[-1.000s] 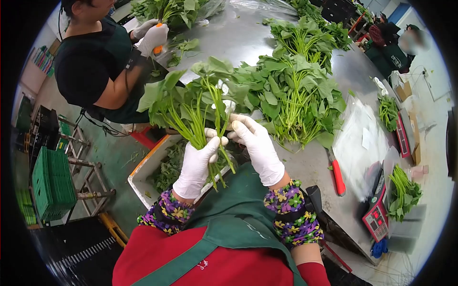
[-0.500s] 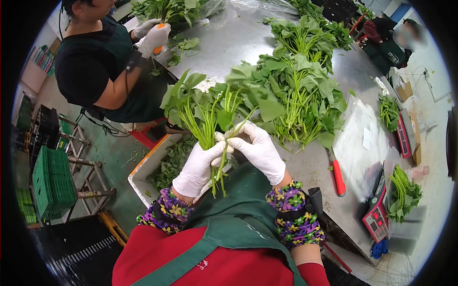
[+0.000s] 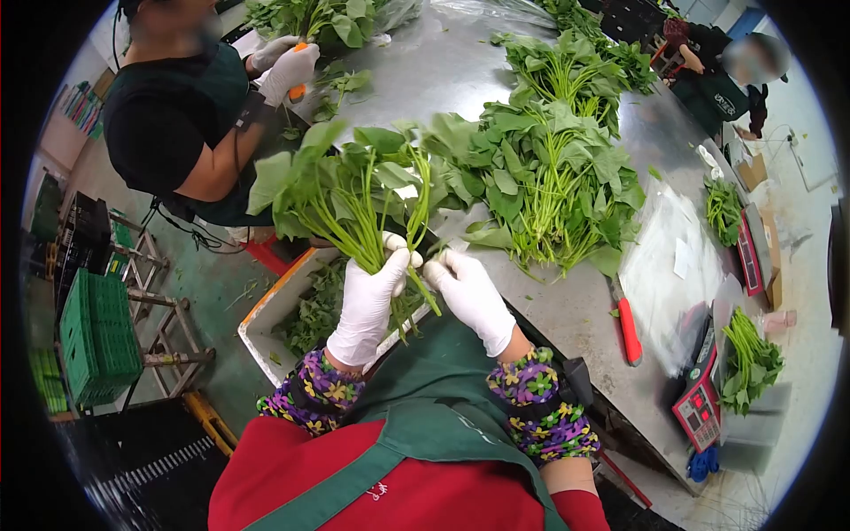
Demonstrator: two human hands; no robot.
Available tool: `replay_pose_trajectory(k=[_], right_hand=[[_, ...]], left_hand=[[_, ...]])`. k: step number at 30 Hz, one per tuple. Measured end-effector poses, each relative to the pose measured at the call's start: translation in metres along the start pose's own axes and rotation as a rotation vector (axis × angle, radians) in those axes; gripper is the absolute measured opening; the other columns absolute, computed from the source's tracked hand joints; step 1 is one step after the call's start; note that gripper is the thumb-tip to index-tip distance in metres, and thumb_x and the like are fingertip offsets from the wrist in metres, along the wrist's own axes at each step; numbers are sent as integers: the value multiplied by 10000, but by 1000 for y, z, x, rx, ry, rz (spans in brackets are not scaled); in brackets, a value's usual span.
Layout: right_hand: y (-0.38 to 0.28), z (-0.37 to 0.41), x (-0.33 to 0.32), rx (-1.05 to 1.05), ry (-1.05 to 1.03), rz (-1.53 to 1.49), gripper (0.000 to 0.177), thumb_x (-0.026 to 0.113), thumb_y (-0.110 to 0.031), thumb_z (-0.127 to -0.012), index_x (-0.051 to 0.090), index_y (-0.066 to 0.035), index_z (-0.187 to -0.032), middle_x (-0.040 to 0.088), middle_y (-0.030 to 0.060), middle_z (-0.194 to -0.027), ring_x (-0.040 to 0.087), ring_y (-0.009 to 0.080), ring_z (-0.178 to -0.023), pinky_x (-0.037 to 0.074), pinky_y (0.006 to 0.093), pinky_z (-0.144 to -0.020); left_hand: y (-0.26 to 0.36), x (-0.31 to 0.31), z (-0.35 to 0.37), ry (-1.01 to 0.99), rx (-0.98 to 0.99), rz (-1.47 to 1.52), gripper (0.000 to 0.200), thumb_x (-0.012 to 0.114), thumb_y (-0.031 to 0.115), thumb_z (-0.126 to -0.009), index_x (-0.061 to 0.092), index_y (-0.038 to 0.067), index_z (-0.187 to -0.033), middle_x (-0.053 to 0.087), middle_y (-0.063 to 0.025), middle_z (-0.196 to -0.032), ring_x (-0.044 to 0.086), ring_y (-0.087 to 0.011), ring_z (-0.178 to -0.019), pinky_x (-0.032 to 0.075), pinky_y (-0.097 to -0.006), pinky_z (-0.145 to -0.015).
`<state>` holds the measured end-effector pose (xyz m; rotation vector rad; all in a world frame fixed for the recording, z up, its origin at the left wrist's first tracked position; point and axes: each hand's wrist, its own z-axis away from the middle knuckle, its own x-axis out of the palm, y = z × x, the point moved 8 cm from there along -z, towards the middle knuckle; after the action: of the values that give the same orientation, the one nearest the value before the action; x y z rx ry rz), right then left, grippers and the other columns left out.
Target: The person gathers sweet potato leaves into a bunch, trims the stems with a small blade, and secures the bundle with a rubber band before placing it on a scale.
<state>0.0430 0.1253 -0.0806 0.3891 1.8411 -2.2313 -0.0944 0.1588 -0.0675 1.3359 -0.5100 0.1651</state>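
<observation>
Gathered in my gloved left hand [image 3: 370, 296] is a bunch of leafy greens [image 3: 350, 208], its stems gripped by closed fingers. The leaves fan up and to the left, and cut stem ends stick out below toward the right. My gloved right hand [image 3: 469, 296] is just to the right of those stems, thumb and fingers pinched together. Whatever lies in that pinch is too small to make out. Beyond it, a large pile of the same leafy greens [image 3: 553, 177] lies on the metal table [image 3: 425, 75].
A white bin [image 3: 257, 332] with loose leaves stands below my left hand. To the right are a red-handled knife [image 3: 628, 329], clear plastic bags [image 3: 668, 257] and a red scale [image 3: 699, 407] with greens beside it. A co-worker [image 3: 177, 124] at left holds an orange-handled tool.
My right hand has drawn slightly away from the stems, to the right and down. The bunch in my left hand has tilted further left, its stem ends swinging right.
</observation>
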Motion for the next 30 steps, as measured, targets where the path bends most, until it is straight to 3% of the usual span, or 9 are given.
replay_pose_trajectory(k=[2,4,5,10,13,17,19,23,30], right_hand=[[-4,1,-5,-52,26,-9,288,560,-277,-918,590,-6,-826,568,116,-649,517,183,-589,413,326,-570],[-24,10,-28,-71,221,73,276,569,-270,-923,621,-7,-858,580,33,-642,512,89,-610,432,256,-588],[-40,16,-35,-126,327,-30,301,604,-339,-887,616,-42,-834,585,85,-634,544,208,-541,440,328,-552],[-56,14,-27,-104,261,133,296,613,-344,-857,627,-49,-843,623,118,-706,613,251,-637,473,356,-606],[-58,13,-26,-133,292,236,240,562,-272,-856,618,-39,-832,619,175,-749,611,356,-719,474,420,-658],[-58,13,-29,-247,318,308,238,564,-267,-853,615,-36,-828,606,175,-725,600,357,-699,466,424,-644],[-50,12,-32,-158,264,73,276,566,-304,-866,609,-35,-821,600,171,-716,590,346,-679,457,420,-625],[-38,19,-17,-166,151,246,357,574,-409,-877,606,-57,-829,598,141,-690,586,309,-668,450,403,-609],[-24,26,-5,-221,214,194,184,542,-263,-911,596,-93,-954,585,164,-700,582,363,-654,449,437,-577]], left_hand=[[5,-2,-2,-11,12,15,130,637,89,-868,565,71,-975,665,-55,-813,427,-27,-517,322,-169,-467],[4,-5,-1,4,-21,-83,151,647,80,-860,565,63,-984,661,-61,-828,486,-49,-567,386,-181,-522],[3,-3,1,0,-27,-82,151,647,80,-860,565,63,-984,661,-61,-828,486,-49,-567,386,-181,-522],[4,11,9,4,111,-198,159,686,58,-829,595,31,-956,619,-14,-817,562,-77,-729,460,-224,-689],[9,16,11,-3,150,-318,116,677,35,-825,601,6,-908,601,8,-803,539,-68,-712,447,-216,-668],[6,14,10,-14,150,-289,111,662,31,-830,593,-4,-910,615,-9,-803,573,-85,-720,462,-222,-659],[5,13,9,-12,130,-217,117,664,36,-830,592,-3,-913,627,-21,-805,589,-93,-729,469,-225,-656],[5,6,4,61,68,-129,154,695,70,-821,601,7,-926,656,-45,-824,612,-94,-732,464,-208,-614],[16,5,7,192,177,-125,220,730,101,-808,615,27,-982,638,-16,-866,540,-54,-638,414,-187,-545]])
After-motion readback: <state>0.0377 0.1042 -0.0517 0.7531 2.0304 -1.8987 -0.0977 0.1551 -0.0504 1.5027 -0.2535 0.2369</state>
